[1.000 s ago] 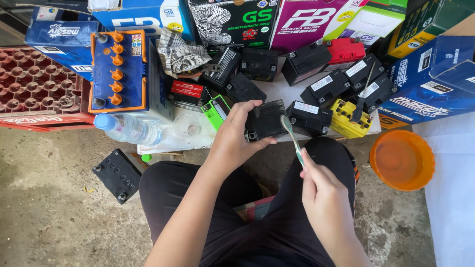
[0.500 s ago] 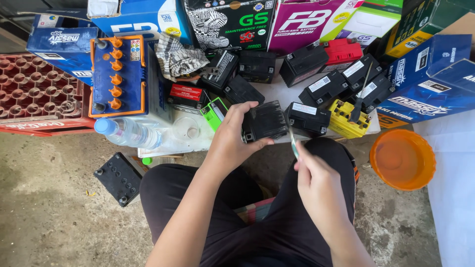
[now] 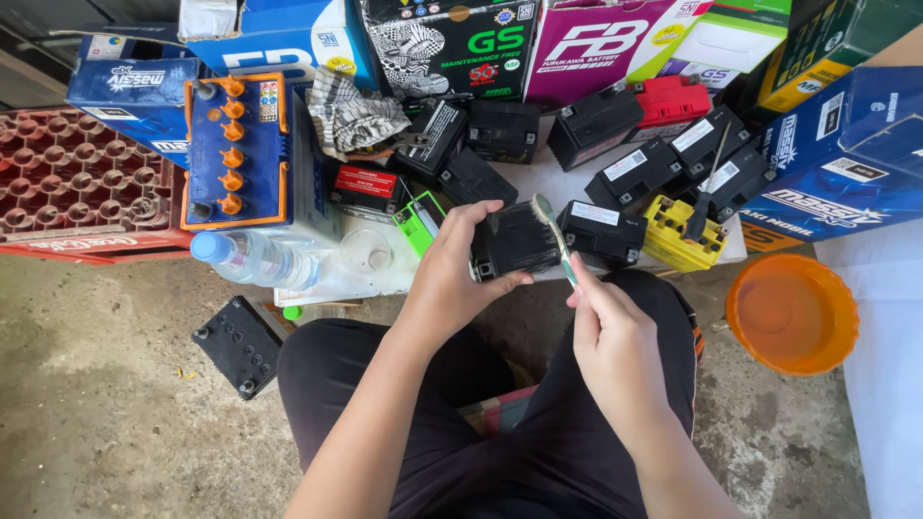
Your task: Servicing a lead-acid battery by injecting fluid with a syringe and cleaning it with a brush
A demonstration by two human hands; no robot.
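Person seated, dark trousers, knees apart, concrete floor point(image 3: 96, 384) below. Right hand point(image 3: 615, 336) closed in a tight grip around the handle of a toothbrush point(image 3: 556, 240), thumb and fingers pinched on the handle's lower end; brush head up, bristles touching the right top edge of a small black battery point(image 3: 514, 240). Left hand point(image 3: 452, 274) wraps that battery from its left side, fingers curled over the top, thumb underneath, grip firm; battery held in the air above the knees, just in front of the low white table point(image 3: 317, 284).

Left on the floor: flat black battery lid point(image 3: 238, 344) lying alone. Right on the floor: orange plastic bowl point(image 3: 790, 312).

On the table, near edge: clear water bottle point(image 3: 252, 259) with blue cap lying on its side, green battery point(image 3: 420, 221), another black battery point(image 3: 601, 233), yellow battery point(image 3: 678, 235) with a screwdriver point(image 3: 707, 187) resting across it. Further back: big blue battery with orange caps point(image 3: 236, 149), patterned rag point(image 3: 351, 115), red battery point(image 3: 673, 96), more black batteries. Far left a red crate point(image 3: 77, 183). Far row: cardboard boxes point(image 3: 452, 43), blue, black, pink, green.
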